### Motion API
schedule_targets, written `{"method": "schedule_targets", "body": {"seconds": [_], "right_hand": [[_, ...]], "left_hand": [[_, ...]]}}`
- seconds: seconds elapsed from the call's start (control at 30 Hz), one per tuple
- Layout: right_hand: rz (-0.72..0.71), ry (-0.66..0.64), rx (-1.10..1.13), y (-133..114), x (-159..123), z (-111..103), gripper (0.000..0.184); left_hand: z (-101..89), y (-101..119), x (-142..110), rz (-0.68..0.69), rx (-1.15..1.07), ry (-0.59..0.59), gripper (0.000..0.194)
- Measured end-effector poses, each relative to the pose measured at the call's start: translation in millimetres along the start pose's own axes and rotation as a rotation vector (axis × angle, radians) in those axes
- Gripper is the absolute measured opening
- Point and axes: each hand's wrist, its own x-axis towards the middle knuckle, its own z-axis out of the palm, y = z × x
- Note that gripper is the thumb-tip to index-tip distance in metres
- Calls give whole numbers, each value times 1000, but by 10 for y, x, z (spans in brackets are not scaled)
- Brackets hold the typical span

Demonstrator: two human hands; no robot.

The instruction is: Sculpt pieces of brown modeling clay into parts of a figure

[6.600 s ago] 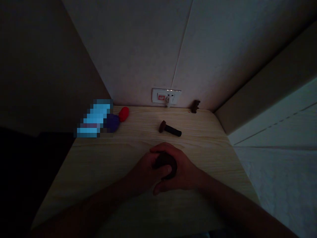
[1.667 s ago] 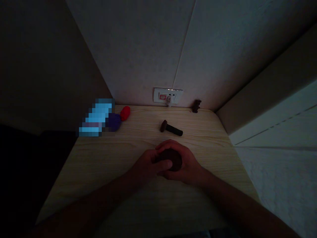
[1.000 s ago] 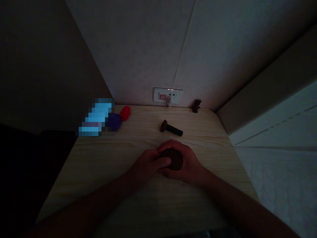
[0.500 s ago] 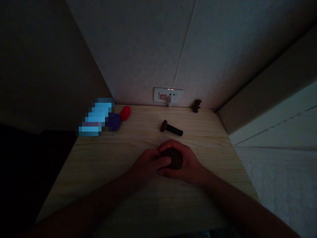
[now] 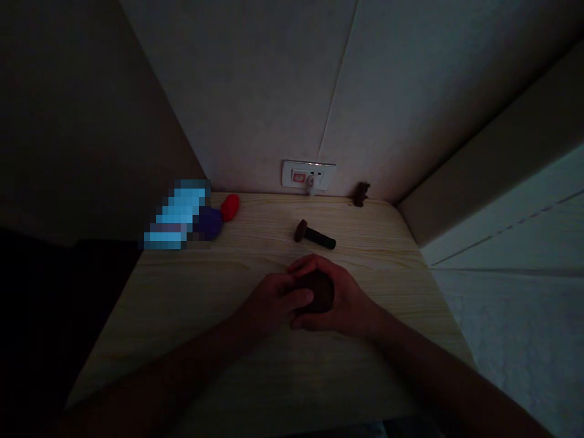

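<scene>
A dark brown, rounded lump [image 5: 323, 293] that looks like modelling clay sits between my two hands over the wooden tabletop. My right hand [image 5: 349, 301] curls round its right side, fingers over the far edge and thumb along the near edge. From the left, my left hand [image 5: 276, 298] grips it, with the thumb lying across the top. The lump's underside and left part are hidden by my fingers. Just beyond the hands lies a small hammer-shaped piece [image 5: 316, 236], with a brown head and a black handle.
Purple [image 5: 210, 224] and red [image 5: 230, 208] lumps touch at the table's [image 5: 150, 304] back left, beside a blurred-out bright blue patch [image 5: 177, 213]. A small dark brown figure [image 5: 362, 194] stands at the back right. A wall socket [image 5: 308, 175] with a plug is behind. The room is dim.
Both hands keep hold of the brown lump in nearly the same pose. The right thumb's tip shows a little more clearly below it. The view has shifted very slightly.
</scene>
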Motion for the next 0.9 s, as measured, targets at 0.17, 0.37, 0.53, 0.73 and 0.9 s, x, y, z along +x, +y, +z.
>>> {"method": "schedule_targets", "body": {"seconds": [0.17,0.37,0.53,0.73,0.9], "right_hand": [[-42,-64,-80,-37,11,-61,77],[-81,-49,-74,-42,40,-29,61],[-62,1,-76,-3,27,-2,59],[-95,-97,-73,-11,30,-100,71],[-105,-48,-79,-1,35,-85,65]], "left_hand": [[-13,-7,-5,45,-37,-77,24],[-20,-28,14,44,-57,-68,22],[3,-5,-4,77,-58,-32,22],[-21,-9,1,58,-21,-92,26],[-25,3,2,64,-28,-79,25]]}}
